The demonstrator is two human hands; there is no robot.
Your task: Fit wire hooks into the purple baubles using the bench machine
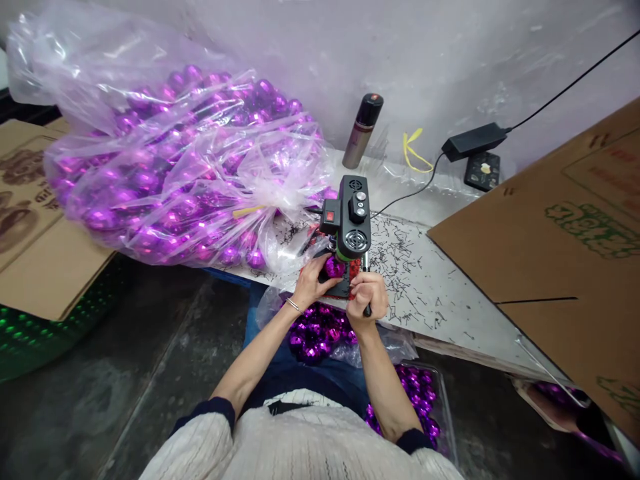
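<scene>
My left hand (pixel 310 283) has its thumb and fingers closed round a shiny purple ball (pixel 335 267), a disco-ball style bauble, under the head of a black bench machine (pixel 353 217). The machine has round vent grilles, silver buttons and a red switch (pixel 330 216) on its side. Beside it, my right hand (pixel 370 297) is wrapped round a lever (pixel 365 261) with a black handle. More purple baubles (pixel 317 333) lie in clear plastic on my lap, below the table edge. The ball's underside is hidden by my fingers.
A large clear bag (pixel 190 180) of purple baubles fills the table's left side. Small black bits litter the white table (pixel 425 287). A spray can (pixel 363 131), yellow tie (pixel 415 152) and power adapter (pixel 475 141) are behind. A cardboard box (pixel 560 247) stands right.
</scene>
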